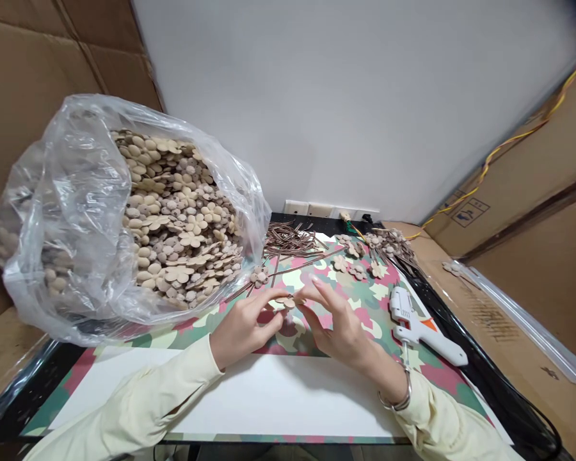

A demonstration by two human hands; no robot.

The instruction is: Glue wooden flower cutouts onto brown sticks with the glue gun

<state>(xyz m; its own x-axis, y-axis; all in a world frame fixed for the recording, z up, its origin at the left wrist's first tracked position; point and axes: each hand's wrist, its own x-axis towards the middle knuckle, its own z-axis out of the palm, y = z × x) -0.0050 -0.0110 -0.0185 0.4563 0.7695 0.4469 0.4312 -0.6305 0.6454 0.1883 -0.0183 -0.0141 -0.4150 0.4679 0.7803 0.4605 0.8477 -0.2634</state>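
Between my two hands is a small beige flower-shaped piece [287,301], held up over the table by its edges. My left hand [249,325] pinches its left side with thumb and forefinger. On the other side, my right hand [338,325] is closed at thumb and forefinger on the right edge, its other fingers raised. Fingers partly cover the piece. Just beyond my left hand lies a brown flower [260,276] among thin strips. To the right of my right hand, a white glue gun [425,330] with an orange trigger rests on the camouflage-patterned cover [377,314].
A clear plastic bag [81,192] full of flower pieces [187,237] stands at left. Brown strips [292,240] are piled at the back, with loose flowers [358,272] and a stemmed bunch [388,243] to their right. White paper [269,397] lies in front; cardboard [537,256] flanks the table.
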